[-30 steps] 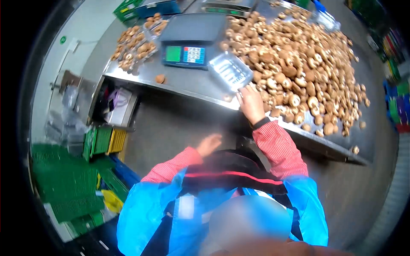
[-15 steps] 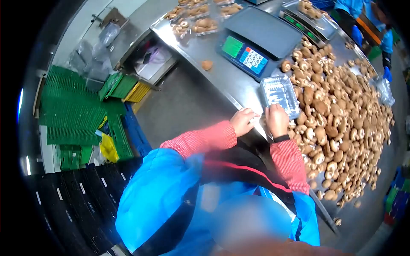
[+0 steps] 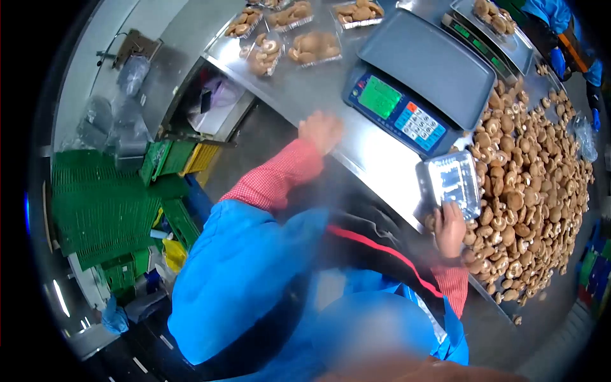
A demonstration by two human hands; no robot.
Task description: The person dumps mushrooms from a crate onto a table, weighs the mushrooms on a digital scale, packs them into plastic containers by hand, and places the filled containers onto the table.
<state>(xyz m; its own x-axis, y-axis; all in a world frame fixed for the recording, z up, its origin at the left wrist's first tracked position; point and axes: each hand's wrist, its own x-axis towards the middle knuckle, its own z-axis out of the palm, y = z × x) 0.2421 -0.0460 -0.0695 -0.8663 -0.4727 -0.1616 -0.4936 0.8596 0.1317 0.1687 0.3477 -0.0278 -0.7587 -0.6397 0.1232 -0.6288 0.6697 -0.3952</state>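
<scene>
My right hand (image 3: 449, 230) has its fingers closed at the near edge of a clear plastic tray (image 3: 453, 181), which holds no mushrooms. The tray lies on the steel table between the scale and a big heap of shiitake mushrooms (image 3: 531, 184). My left hand (image 3: 321, 132) is over the table's edge, left of the digital scale (image 3: 417, 83). Motion blurs its fingers, and whatever may be under them is hidden.
Several filled mushroom trays (image 3: 314, 48) stand at the table's far left. Behind the heap is a second scale (image 3: 480, 41) with a tray of mushrooms on it. Green crates (image 3: 102, 204) are stacked on the left. Another person's gloved hand (image 3: 558, 62) shows at top right.
My left hand has moved away from my right, up and left to where a lone mushroom lay; that mushroom is now out of sight. My right hand stays at the tray. The view has shifted.
</scene>
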